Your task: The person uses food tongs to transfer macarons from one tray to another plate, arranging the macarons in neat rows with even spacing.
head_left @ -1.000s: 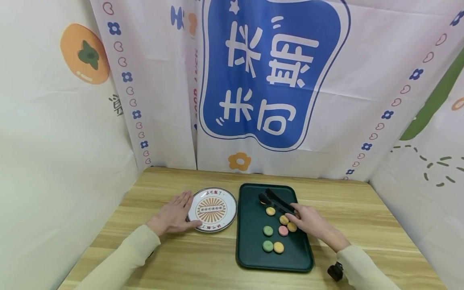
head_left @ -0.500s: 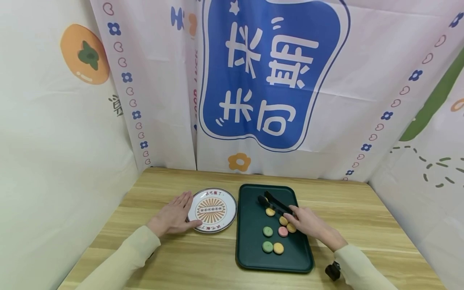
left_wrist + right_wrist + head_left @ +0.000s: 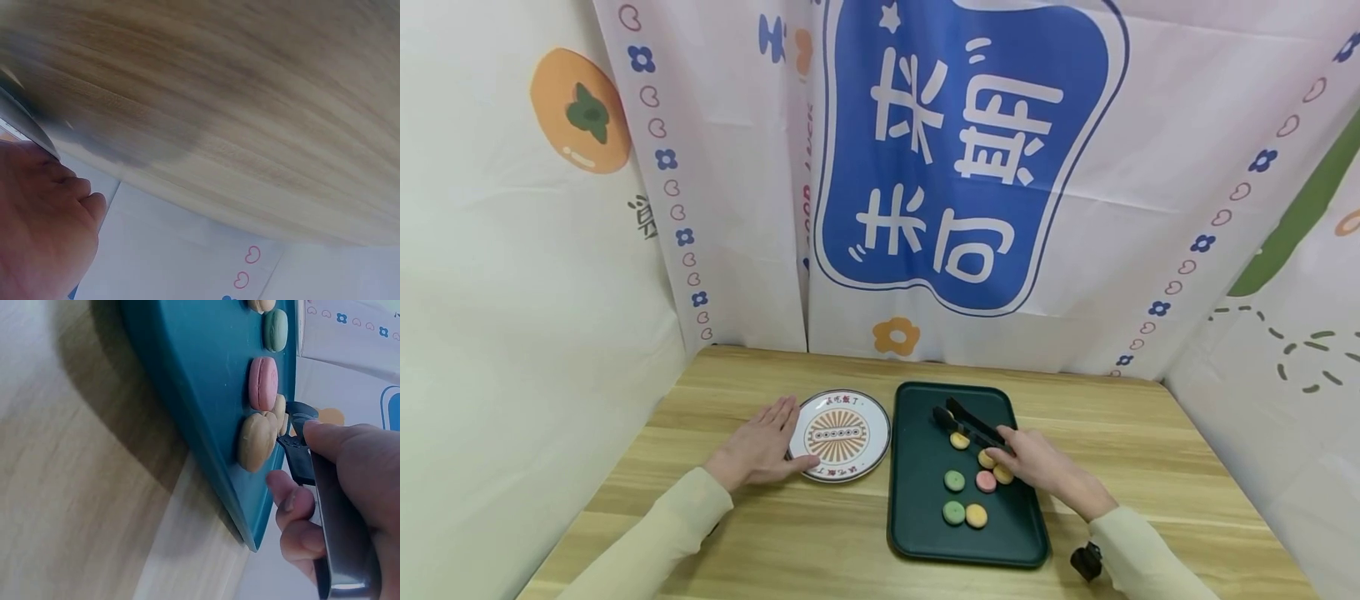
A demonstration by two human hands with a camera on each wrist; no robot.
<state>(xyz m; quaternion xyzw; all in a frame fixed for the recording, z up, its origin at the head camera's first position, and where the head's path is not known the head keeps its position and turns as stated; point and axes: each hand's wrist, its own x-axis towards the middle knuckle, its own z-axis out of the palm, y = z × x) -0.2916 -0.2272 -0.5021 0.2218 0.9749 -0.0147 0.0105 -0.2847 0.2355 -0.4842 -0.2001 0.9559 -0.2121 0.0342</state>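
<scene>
My left hand (image 3: 760, 442) rests on the left rim of a white plate (image 3: 874, 437), fingers extended along the far side and thumb on the near side. In the left wrist view, a sliver of the plate (image 3: 25, 128) shows beside the hand. Over the dark green tray (image 3: 917, 537), my right hand (image 3: 1037, 458) grips tongs (image 3: 976, 428) with a metal handle (image 3: 344, 540) and black tips. The tips stand apart, about a partly hidden yellow macaron (image 3: 952, 407) at the tray's far end. Nearer lie a yellow macaron (image 3: 958, 441), a pink macaron (image 3: 986, 481) and a green macaron (image 3: 954, 481).
At the tray's near end sit another green macaron (image 3: 953, 512) and a yellow one (image 3: 976, 516). Wooden table (image 3: 820, 542) surrounds the plate and tray. A printed cloth (image 3: 737, 250) hangs behind the table. A small black device (image 3: 1086, 562) is by the right sleeve.
The right hand and tongs have shifted slightly left and nearer, and the yellow of the far macaron now shows between the tips. The left hand and plate have stayed put.
</scene>
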